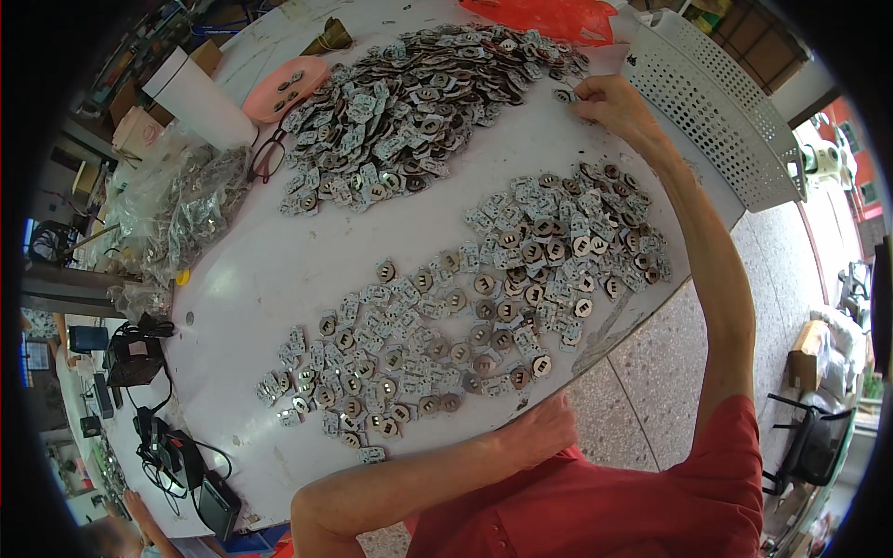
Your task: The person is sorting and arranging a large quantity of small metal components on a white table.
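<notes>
Out at the far right of the table, my right hand (614, 110) pinches a small grey metal part (563, 95) at its fingertips, beside the right end of a large heap of similar metal parts (400, 112). My left hand (551, 430) is curled closed at the near table edge, close to my body; what is inside its fingers, if anything, is hidden. Between my arms lies a looser spread of small metal parts (521, 270), some silvery and octagonal, others flat and pale grey. They reach toward the near edge.
A white perforated basket (716, 112) stands at the right edge, with a red plastic bag (549, 19) behind. At the left are a pink dish (270, 93), a white cylinder (200, 98), glasses (270, 156) and clear bags of parts (191, 205). Black cabled devices (177, 456) line the left edge.
</notes>
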`<move>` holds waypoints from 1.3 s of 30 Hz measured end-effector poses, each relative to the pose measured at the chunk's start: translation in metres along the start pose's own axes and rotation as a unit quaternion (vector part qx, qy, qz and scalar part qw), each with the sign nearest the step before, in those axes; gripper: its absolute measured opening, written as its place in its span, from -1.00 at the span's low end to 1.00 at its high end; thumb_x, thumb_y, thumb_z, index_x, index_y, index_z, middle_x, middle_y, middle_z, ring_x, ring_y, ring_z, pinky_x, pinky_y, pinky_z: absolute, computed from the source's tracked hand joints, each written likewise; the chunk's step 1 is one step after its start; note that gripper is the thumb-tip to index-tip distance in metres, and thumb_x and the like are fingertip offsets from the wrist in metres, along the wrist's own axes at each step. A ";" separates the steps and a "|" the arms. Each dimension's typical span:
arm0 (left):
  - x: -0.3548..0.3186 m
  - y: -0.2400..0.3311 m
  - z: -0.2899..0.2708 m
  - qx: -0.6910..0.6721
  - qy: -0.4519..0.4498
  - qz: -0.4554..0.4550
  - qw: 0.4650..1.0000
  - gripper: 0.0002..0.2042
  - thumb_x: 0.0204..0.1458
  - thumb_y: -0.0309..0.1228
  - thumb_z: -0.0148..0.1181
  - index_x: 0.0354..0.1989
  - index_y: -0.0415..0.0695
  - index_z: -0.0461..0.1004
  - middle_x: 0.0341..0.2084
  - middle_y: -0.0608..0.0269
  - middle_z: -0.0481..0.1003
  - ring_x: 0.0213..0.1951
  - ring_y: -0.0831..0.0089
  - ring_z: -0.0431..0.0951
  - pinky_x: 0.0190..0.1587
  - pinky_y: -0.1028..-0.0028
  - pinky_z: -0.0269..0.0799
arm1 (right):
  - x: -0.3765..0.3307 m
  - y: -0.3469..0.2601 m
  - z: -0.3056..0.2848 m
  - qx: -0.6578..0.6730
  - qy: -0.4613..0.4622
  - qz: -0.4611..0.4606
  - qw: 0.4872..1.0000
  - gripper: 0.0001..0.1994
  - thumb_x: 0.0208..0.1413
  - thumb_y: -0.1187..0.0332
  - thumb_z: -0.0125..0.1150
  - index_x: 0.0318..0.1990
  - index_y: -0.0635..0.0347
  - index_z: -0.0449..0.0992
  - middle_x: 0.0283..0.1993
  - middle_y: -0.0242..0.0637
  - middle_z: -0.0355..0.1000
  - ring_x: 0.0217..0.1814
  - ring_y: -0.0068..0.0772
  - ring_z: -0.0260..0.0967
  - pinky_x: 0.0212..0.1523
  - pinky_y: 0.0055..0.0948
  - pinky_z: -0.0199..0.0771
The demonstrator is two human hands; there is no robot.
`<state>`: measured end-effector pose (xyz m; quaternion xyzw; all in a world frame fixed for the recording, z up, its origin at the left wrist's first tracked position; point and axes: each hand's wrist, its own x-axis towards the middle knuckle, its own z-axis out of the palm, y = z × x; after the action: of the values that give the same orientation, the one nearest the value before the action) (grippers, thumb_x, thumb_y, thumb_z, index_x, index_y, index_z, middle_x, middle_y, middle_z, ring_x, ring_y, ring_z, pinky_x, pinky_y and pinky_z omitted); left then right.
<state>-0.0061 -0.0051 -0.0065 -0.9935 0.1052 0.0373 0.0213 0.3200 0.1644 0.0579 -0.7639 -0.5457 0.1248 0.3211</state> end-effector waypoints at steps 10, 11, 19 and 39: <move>0.002 -0.004 -0.002 -0.011 -0.003 0.012 1.000 -0.89 -0.30 -0.43 0.20 -0.57 -0.17 0.54 -0.62 0.30 0.46 -0.41 0.44 0.40 -0.24 0.48 0.28 | -0.013 0.004 -0.004 -0.066 0.031 -0.048 0.996 -0.71 -0.24 0.30 0.37 -0.30 0.21 0.60 -0.34 -0.21 0.54 -0.32 -0.35 0.49 -0.23 -0.41 0.45; 0.001 -0.004 -0.005 -0.007 -0.010 0.019 1.000 -0.89 -0.31 -0.43 0.21 -0.57 -0.17 0.54 -0.61 0.30 0.46 -0.41 0.44 0.40 -0.25 0.48 0.29 | -0.014 0.004 -0.005 -0.067 0.022 -0.041 0.997 -0.71 -0.24 0.30 0.37 -0.30 0.21 0.60 -0.34 -0.21 0.54 -0.32 -0.35 0.48 -0.23 -0.41 0.45; 0.000 -0.003 0.001 0.002 -0.006 0.012 1.000 -0.87 -0.32 -0.42 0.21 -0.56 -0.20 0.54 -0.61 0.28 0.47 -0.40 0.42 0.40 -0.25 0.48 0.30 | -0.017 -0.012 -0.005 0.006 -0.019 -0.040 0.999 -0.68 -0.20 0.31 0.34 -0.22 0.18 0.59 -0.33 -0.18 0.53 -0.31 -0.32 0.47 -0.21 -0.37 0.45; 0.000 -0.005 -0.002 -0.024 0.005 0.014 1.000 -0.86 -0.38 -0.42 0.23 -0.60 -0.20 0.52 -0.65 0.30 0.43 -0.45 0.45 0.38 -0.26 0.48 0.27 | -0.107 -0.085 -0.024 0.050 -0.234 -0.118 0.964 -0.82 -0.12 0.42 0.28 -0.31 0.22 0.52 -0.46 -0.47 0.43 -0.35 -0.65 0.34 -0.35 -0.62 0.33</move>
<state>-0.0052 -0.0001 -0.0046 -0.9924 0.1178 0.0356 -0.0039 0.2293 0.0754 0.1120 -0.6269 -0.6846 0.2883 0.2347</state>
